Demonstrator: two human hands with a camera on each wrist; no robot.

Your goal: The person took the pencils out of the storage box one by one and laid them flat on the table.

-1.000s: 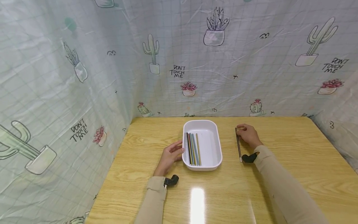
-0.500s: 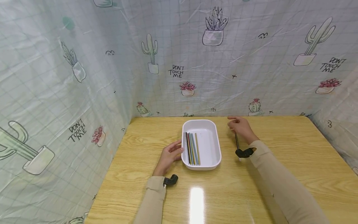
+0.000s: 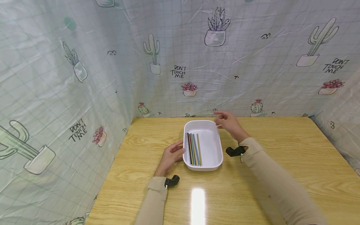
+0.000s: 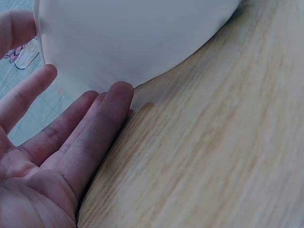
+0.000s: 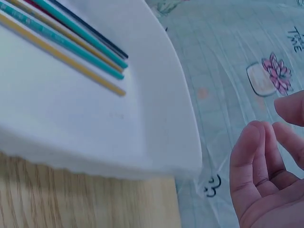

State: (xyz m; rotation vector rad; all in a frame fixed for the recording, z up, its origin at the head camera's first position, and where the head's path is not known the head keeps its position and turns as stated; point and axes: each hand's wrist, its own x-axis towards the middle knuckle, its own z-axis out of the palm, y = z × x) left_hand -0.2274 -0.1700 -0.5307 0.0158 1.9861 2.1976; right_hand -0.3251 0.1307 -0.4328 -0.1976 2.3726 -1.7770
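Several pencils (image 3: 196, 150) line the tray (image 3: 210, 147); left hand (image 3: 169, 158), fingers spread, touches its side, likely steadying it; right hand (image 3: 229, 123) hovers empty, loosely curled!

1. Left arm (image 3: 153, 200): sleeved, runs up from the bottom edge in head view, leaning slightly right.
2. Left hand (image 3: 170, 157): fingers mostly extended, a bit spread; seen palm-side in left wrist view.
3. Right arm (image 3: 281, 184): sleeved, diagonal, reaching forward-left.
4. Right hand (image 3: 229, 123): farther forward than left; fingers loosely bent, one straighter.
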